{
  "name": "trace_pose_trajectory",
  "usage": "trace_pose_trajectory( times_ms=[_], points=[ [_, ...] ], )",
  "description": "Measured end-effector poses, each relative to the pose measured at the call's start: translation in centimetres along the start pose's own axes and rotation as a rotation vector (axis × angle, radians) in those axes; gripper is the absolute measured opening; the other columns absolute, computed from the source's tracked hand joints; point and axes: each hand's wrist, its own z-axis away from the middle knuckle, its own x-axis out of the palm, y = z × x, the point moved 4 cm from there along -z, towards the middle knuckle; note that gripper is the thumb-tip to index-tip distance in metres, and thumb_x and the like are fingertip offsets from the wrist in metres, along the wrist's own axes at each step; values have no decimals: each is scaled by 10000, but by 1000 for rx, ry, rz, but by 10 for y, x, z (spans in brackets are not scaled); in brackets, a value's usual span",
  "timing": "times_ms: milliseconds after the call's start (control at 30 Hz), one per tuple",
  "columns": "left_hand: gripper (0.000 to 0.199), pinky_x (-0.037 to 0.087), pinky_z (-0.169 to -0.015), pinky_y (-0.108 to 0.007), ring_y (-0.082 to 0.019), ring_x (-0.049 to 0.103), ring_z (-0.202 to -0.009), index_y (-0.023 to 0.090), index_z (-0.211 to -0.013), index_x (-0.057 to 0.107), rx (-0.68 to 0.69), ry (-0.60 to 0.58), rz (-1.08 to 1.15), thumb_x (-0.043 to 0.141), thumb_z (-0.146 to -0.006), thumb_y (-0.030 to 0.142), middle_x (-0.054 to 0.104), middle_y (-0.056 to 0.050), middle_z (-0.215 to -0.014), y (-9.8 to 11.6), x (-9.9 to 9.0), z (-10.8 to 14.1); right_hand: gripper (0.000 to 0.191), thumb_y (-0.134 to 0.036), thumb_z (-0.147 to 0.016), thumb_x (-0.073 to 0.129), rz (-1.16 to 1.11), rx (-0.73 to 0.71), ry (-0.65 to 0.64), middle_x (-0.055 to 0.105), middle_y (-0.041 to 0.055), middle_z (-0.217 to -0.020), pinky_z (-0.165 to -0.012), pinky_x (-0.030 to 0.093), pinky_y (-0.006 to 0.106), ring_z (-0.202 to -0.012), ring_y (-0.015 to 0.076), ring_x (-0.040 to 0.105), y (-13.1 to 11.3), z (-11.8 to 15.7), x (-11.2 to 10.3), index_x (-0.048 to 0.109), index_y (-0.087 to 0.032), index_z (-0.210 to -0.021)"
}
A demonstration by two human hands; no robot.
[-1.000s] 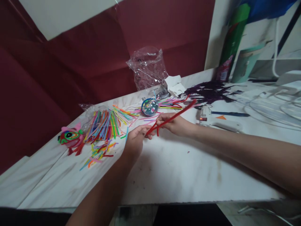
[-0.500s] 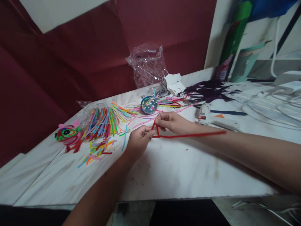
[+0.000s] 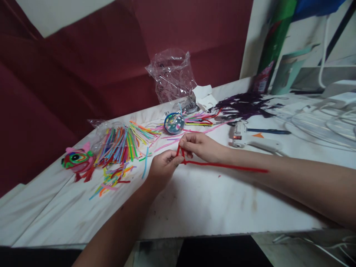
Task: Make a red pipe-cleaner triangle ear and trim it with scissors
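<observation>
A red pipe cleaner (image 3: 225,166) is bent into a small triangle between my hands, and its long straight tail runs out to the right below my right forearm. My left hand (image 3: 166,163) pinches the lower corner of the triangle between thumb and fingers. At the triangle's top, my right hand (image 3: 194,144) grips the bend with its fingertips. Just beyond the hands sits a clear round ornament (image 3: 174,123) with coloured spots and a blue rim. To the left stands a finished-looking colourful figure (image 3: 78,162) with pink ears, a big eye and red legs.
A bundle of multicoloured pipe cleaners (image 3: 119,146) lies left, with cut pieces (image 3: 111,181) in front. A glue gun (image 3: 241,137) rests at right, near purple strands (image 3: 244,104) and coiled clear tubing (image 3: 319,122). A clear plastic bag (image 3: 172,76) stands at the back.
The long tail of the red pipe cleaner has swung down at its free end. Both hands keep their pinch on the triangle. The view has shifted slightly.
</observation>
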Motion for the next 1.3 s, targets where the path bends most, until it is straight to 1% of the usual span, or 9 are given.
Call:
trace_pose_trajectory(
  times_ms=[100,267,533,833,1000,1100,1200,1233,1300],
  points=[
    [217,338,-529,-217,-100,421,-541,155,-629,563,29,60,-71,535,-734,343,486,34,-556,1,-4,0,199,-289,-795,467,-15,30,-8,488,-51,-517,-490,349,209,-469,73,436,0,0,0,485,-160,-645],
    [218,320,-518,-213,-95,393,-532,165,-598,529,60,95,-118,521,-742,328,439,43,-547,0,-6,-1,245,-337,-782,499,49,79,-111,465,-55,-502,-441,293,209,-434,65,379,3,1,2,494,-156,-616],
    [220,310,-494,-208,-93,371,-509,170,-614,526,44,182,-97,540,-736,353,416,51,-523,-6,-9,-1,298,-398,-779,504,172,62,-117,388,-65,-479,-411,224,199,-421,54,305,4,1,1,478,-160,-601],
    [173,344,-536,-209,-98,434,-546,166,-624,577,107,271,-193,542,-738,291,492,41,-565,-2,-12,0,252,-334,-744,528,219,31,-192,339,-76,-499,-418,214,193,-438,51,273,10,2,4,425,-170,-581],
    [186,355,-555,-211,-99,442,-558,167,-593,558,121,321,-242,544,-737,284,498,38,-576,0,-15,1,224,-318,-720,538,148,59,-195,405,-64,-494,-429,234,203,-436,56,318,9,2,8,457,-163,-580],
    [158,364,-567,-214,-102,458,-565,166,-653,581,89,347,-136,560,-727,303,509,37,-581,-4,-17,0,210,-306,-683,581,102,83,-142,445,-59,-491,-440,257,209,-435,59,350,8,0,7,473,-163,-574],
    [195,387,-581,-226,-106,489,-575,167,-794,588,16,395,173,513,-759,344,532,29,-606,-14,-16,-2,230,-316,-660,622,-17,75,-27,447,-69,-485,-450,265,206,-439,56,361,8,-3,2,475,-164,-568],
    [196,393,-587,-230,-103,494,-572,162,-785,586,-17,381,286,509,-758,341,544,22,-621,-18,-14,-3,240,-324,-648,639,-71,75,12,449,-73,-480,-451,267,203,-439,54,364,9,-4,0,480,-163,-567],
    [157,399,-597,-238,-94,497,-558,144,-704,590,-105,275,460,563,-703,298,571,1,-653,-23,-5,-5,253,-343,-624,671,-169,87,62,478,-71,-483,-463,288,201,-450,55,392,11,-5,-1,505,-159,-573]
  ],
)
